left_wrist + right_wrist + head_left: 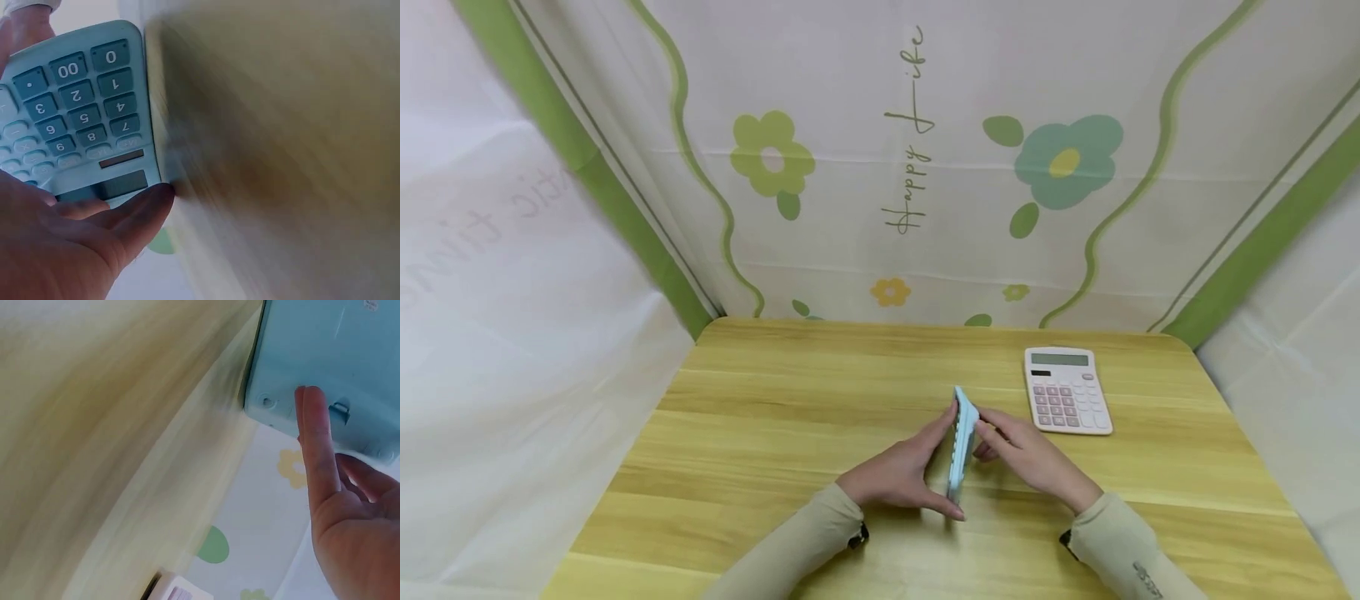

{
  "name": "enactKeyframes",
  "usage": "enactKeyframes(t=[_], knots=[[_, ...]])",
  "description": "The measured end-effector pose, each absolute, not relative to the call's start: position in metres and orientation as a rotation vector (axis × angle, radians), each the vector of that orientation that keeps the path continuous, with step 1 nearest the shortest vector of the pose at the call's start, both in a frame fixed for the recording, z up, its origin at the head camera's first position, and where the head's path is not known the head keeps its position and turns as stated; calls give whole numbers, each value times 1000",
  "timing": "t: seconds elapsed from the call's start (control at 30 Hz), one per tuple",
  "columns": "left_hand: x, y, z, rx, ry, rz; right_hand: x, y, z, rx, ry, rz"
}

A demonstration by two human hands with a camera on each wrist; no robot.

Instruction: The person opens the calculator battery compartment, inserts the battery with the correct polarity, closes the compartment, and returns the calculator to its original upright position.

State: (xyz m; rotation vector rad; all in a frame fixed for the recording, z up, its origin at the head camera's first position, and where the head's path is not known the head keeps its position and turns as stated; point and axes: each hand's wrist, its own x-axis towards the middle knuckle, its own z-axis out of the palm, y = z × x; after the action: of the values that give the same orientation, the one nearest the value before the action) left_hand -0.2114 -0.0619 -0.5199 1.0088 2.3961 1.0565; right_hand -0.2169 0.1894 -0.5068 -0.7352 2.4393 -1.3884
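A light-blue calculator [963, 442] stands on its long edge, tilted slightly, over the middle of the table. My left hand [898, 473] holds it by its two ends, thumb at the near end and fingers at the far end. In the left wrist view the darker blue keys and the display of the calculator [78, 103] face that palm. My right hand [1033, 457] is on the other side. Two straight fingers [317, 434] of it rest against the calculator's smooth back in the right wrist view, near a small slot.
A pink-and-white calculator [1066, 392] lies face up at the back right of the wooden table [760, 400]. Behind the table hangs a flowered curtain [850, 192], and white fabric closes off both sides.
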Motion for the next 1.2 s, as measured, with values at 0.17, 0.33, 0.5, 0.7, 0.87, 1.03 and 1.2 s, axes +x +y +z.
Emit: enactKeyframes(t=[0.17,0.33,0.5,0.7,0.87,1.03,1.2], knots=[[-210,-62,-521,1024,2433,1003,-216,187,-503,-731,2444,-1385],[-212,-64,-523,1014,2450,940,-216,189,-500,-758,2410,-1409],[-213,-65,-526,1006,2459,910,-216,192,-498,-765,2396,-1442],[-215,-67,-530,1020,2458,888,-215,196,-499,-805,2440,-1476],[-215,-68,-531,992,2459,868,-216,197,-500,-807,2441,-1523],[-213,-67,-530,964,2479,851,-215,197,-499,-772,2571,-1464],[-212,-66,-531,947,2500,825,-214,200,-497,-747,2618,-1416]])
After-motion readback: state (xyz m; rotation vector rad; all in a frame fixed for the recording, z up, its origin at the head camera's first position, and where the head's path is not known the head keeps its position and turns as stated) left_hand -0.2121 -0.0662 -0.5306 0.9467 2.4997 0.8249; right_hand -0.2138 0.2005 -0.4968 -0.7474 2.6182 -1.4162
